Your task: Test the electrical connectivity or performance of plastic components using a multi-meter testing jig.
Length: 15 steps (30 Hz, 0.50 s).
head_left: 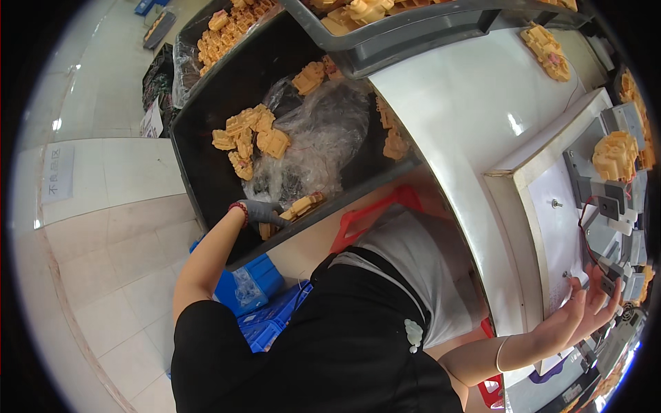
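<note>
My left hand (263, 212), in a grey glove, reaches into a black bin (200, 155) on the left. Its fingers are closed against a yellow-orange molded plastic part (304, 204) by the bin's near wall; the fingertips are partly hidden. Several similar plastic parts (249, 127) lie in the bin around a crumpled clear plastic bag (320, 131). My bare right hand (585, 306) is far to the right, fingers bent and apart, next to a small grey block (608, 283) with a red wire on a bench fixture. Above it, another plastic part (615, 156) sits on the fixture.
A grey tray (413, 48) of plastic parts overlaps the bin's far side. One more part lies on the white table (441, 89). Blue crates (251, 286) and a red stool (358, 224) stand below. Another filled bin (186, 51) is at the back left.
</note>
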### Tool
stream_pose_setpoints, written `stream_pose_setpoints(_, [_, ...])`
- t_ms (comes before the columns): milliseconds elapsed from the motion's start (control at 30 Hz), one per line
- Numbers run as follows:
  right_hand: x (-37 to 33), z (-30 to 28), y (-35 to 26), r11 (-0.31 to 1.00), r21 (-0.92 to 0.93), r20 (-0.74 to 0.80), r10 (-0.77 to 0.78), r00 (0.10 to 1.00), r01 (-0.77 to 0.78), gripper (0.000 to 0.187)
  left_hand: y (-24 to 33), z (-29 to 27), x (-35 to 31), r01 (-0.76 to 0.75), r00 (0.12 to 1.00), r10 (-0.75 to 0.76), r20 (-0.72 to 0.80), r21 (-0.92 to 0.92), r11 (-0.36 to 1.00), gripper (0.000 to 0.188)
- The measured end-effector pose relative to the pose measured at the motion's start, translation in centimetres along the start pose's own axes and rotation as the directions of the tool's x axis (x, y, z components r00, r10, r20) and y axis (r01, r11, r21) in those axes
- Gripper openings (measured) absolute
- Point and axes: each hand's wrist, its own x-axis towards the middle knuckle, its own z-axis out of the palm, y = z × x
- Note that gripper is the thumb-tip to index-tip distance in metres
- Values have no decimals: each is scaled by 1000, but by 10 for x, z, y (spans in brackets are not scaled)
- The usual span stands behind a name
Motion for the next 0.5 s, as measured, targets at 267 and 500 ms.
stream_pose_setpoints(267, [1,-21,18,961,267,70,-98,993,76,59,1,-38,-35,-12,977,26,-211,68,998,49])
stream_pose_setpoints(500, [-3,-12,17,961,259,64,-121,991,101,58,53,-53,-35,-663,722,192,-664,-587,465,34])
